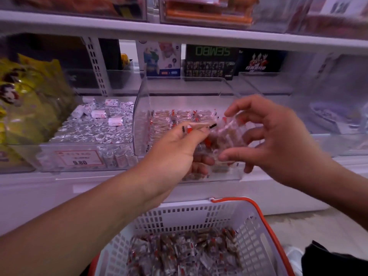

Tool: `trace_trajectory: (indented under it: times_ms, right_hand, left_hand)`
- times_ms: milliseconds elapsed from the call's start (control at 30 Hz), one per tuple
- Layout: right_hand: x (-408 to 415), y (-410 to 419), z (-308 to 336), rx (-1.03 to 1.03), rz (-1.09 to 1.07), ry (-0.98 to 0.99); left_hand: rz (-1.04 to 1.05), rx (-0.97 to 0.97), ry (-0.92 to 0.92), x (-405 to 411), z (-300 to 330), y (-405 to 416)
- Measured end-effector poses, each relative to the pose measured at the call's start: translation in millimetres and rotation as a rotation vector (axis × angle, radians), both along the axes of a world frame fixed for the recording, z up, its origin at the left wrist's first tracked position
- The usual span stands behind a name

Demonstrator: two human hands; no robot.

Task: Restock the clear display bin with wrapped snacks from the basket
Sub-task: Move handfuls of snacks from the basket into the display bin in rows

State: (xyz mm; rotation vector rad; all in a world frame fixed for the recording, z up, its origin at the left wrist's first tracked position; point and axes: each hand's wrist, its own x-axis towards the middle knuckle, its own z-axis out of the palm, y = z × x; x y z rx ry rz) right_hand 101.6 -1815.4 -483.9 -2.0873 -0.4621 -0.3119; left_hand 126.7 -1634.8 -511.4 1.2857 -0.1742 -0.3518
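The clear display bin point(141, 100) stands on the middle shelf, with rows of wrapped snacks point(179, 116) at its back. In front of the bin my left hand point(177, 148) pinches a wrapped snack point(199, 125) with red and black marks between thumb and fingers. My right hand point(278, 136) is beside it, its fingers curled around a blurred bunch of clear-wrapped snacks point(229, 136). Both hands meet at the bin's open front. Below, the white basket point(199, 214) with an orange handle holds a pile of the same wrapped snacks point(183, 253).
Left of the bin, another clear bin point(89, 156) holds silver-wrapped items and bears a 9.80 price tag. Yellow bags point(25, 100) lie at far left. Boxes point(211, 62) stand behind. An upper shelf point(179, 34) overhangs. Clear bins sit to the right point(328, 120).
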Motion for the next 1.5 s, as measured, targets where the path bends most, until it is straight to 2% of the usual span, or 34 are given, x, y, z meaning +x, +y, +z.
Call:
trace_trajectory:
  times_ms: [133,300,467,533,700,833,967,1067,1167,1300,1400,1433,1500]
  right_hand:
    - [3.1,-1.6,-5.5,0.003,-0.006,-0.118]
    - [0.2,5.7,-10.8,-0.400,-0.057,-0.255]
    - [-4.2,9.7,-6.0,-0.250,-0.152,-0.298]
    - [-3.1,10.8,-6.3,-0.259,-0.171,-0.343]
    - [-3.1,15.0,-18.6,-0.450,-0.097,-0.404]
    - [-1.5,13.8,-21.7,-0.377,-0.069,-0.288]
    - [1.9,17.2,-23.3,-0.377,-0.017,-0.232]
    - [5.3,18.7,-24.8,-0.374,-0.026,-0.193]
    - [11.7,15.5,-19.8,-0.394,-0.030,-0.215]
    - [20.3,11.7,-10.3,-0.291,-0.049,-0.184]
    - [21.9,12.4,-7.7,-0.206,-0.026,-0.158]
    - [21.8,13.0,-7.4,-0.208,-0.029,-0.172]
    - [20.6,14.4,-7.8,-0.268,-0.054,-0.234]
  left_hand:
    - [0.047,-0.053,0.015,1.8,4.7,1.3]
    - [0.007,0.022,-0.025,1.5,4.9,1.3]
    - [0.044,0.120,-0.217,2.8,2.4,0.7]
    - [0.068,0.131,-0.244,3.1,1.4,0.5]
    - [0.150,0.000,-0.200,-0.8,2.5,-2.6]
    - [0.147,-0.060,-0.159,0.9,8.2,0.3]
    - [0.082,0.043,-0.181,6.4,4.3,-1.2]
    - [0.046,0.047,-0.154,5.0,2.1,-5.7]
    - [0.089,0.099,-0.169,5.1,2.2,-7.4]
    - [0.209,0.287,-0.273,10.3,1.2,-5.7]
    - [0.240,0.268,-0.374,11.0,2.8,-6.1]
    - [0.230,0.244,-0.361,10.4,4.5,-6.5]
    - [0.166,0.134,-0.213,10.0,7.9,-8.3]
